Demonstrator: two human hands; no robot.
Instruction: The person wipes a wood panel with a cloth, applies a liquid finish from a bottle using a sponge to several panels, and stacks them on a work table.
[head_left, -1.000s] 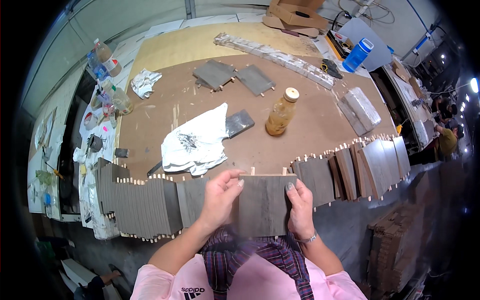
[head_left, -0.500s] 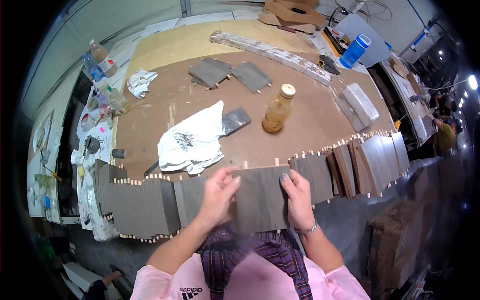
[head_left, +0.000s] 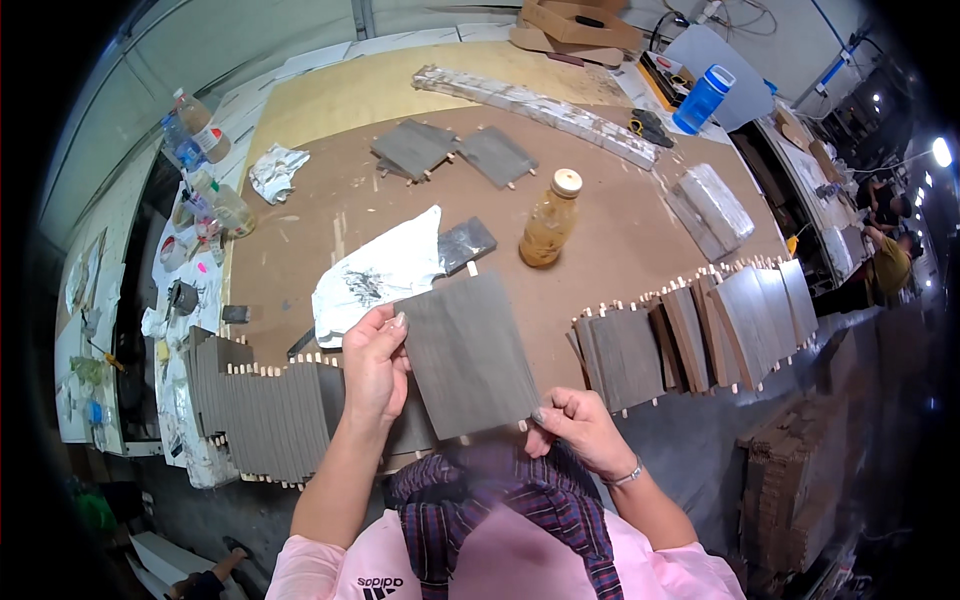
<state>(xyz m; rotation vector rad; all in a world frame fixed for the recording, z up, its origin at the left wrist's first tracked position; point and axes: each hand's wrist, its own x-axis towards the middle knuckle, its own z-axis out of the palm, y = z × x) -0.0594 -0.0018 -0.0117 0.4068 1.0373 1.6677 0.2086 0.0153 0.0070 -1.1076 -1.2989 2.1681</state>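
A thin grey wooden panel [head_left: 472, 355] with small dowel pegs in its ends is held up in front of me, tilted. My left hand [head_left: 376, 360] pinches its upper left edge, thumb on the face. At the lower right corner, my right hand [head_left: 580, 430] grips the panel between thumb and curled fingers, close to a peg. Behind the panel lies a white rag [head_left: 365, 280] with dark smears, and a dark grey block [head_left: 467, 245] beside it. A long row of similar panels [head_left: 275, 405] stands along the table's near edge on the left.
More panels [head_left: 740, 320] lean in a row at the right. A jar of amber liquid [head_left: 551, 220] stands mid-table. Farther back are loose panels [head_left: 412, 148], a long stained bar [head_left: 535, 112], a wrapped block [head_left: 712, 210], a blue bottle [head_left: 705, 100] and a crumpled rag [head_left: 278, 172].
The panel has been raised and turned, its top moving left and away from me. My left hand has gone left and up; my right hand has slid down to the lower right corner.
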